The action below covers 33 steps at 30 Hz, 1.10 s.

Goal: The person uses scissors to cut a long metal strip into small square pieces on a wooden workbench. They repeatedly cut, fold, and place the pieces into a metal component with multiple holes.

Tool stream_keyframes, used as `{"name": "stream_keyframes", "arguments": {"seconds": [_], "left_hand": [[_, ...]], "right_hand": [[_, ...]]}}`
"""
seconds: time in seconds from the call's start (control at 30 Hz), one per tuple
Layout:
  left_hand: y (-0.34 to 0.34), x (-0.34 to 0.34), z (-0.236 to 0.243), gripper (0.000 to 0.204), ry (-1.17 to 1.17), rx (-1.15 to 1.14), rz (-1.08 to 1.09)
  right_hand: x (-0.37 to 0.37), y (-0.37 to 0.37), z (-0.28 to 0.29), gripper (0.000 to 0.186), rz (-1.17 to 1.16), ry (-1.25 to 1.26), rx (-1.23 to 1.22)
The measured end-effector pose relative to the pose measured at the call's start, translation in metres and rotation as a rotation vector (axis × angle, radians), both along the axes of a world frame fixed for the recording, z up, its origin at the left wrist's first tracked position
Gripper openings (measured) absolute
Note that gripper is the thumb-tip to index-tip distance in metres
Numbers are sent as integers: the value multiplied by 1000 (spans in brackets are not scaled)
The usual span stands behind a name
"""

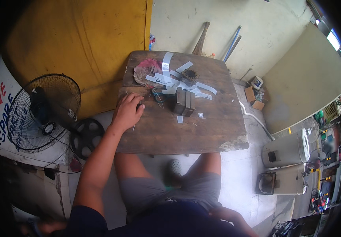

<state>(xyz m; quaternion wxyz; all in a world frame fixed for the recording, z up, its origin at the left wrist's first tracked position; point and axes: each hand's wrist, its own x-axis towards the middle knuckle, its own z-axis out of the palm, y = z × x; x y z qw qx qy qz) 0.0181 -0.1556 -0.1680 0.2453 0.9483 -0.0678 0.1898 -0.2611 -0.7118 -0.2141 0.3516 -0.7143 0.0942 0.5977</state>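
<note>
Brown tabletop boards (154, 136) bore one wire loop (157, 95), one toothed core (190, 74), one grey block (184, 103), two pale squares (180, 119) and at least five overlapping strips (166, 65), to the right of a left hand (128, 110) with bent fingers, grip unclear, while a shadowed right hand (222, 214), fingers unreadable, lay near grey shorts (147, 189).

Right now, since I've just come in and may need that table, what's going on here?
The person's left hand lies on the wooden table, at its left side; a dark thing shows by its thumb, too unclear to name. The right hand is down near the lap, off the table. Pale strips lie loosely crossed near a grey block.
</note>
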Motion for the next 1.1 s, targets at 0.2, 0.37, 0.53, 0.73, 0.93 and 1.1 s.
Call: {"name": "stream_keyframes", "arguments": {"seconds": [0.2,0.37,0.53,0.73,0.93,1.1], "left_hand": [[0,-1,6,35,75,-69,3],[-7,0,10,35,66,-46,42],[-10,1,13,34,97,-27,64],[-8,8,16,36,156,31,66],[-8,9,12,40,211,23,79],[-9,17,21,40,171,30,24]], "right_hand": [[112,37,85,30,285,-646,-34],[247,64,143,18,92,-1422,245],[426,141,129,12,-304,-1352,604],[463,175,92,12,-141,-1526,536],[471,168,87,26,104,-1489,531],[484,171,110,30,185,-1519,290]]}}
